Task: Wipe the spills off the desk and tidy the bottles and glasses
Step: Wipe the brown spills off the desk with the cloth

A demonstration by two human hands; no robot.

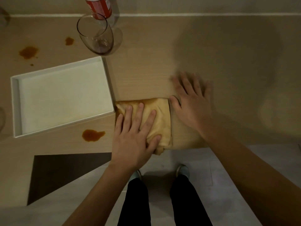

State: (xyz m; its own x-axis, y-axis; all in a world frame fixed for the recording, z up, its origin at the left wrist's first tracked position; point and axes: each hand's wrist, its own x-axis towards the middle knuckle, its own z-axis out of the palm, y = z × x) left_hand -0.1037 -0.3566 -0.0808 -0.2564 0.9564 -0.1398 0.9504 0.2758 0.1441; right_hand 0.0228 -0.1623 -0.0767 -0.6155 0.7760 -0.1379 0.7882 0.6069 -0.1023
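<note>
A folded yellow cloth (161,111), stained brown along its far edge, lies on the wooden desk (211,46) near the front edge. My left hand (135,132) presses flat on it, fingers spread. My right hand (192,101) rests flat on the desk just right of the cloth, thumb touching its edge. Brown spills show in front of the tray (92,135) and at the far left (28,52), with a smaller one (69,40) beyond. An empty wine glass (96,36) stands behind the tray, and a clear bottle with a red label (99,7) stands behind the glass.
A white rectangular tray (14,108) sits left of the cloth, its corner touching it. Parts of other glasses show at the left edge (4,15). A dark brown panel (61,170) lies below the desk front. My legs and feet stand on the pale floor (219,176).
</note>
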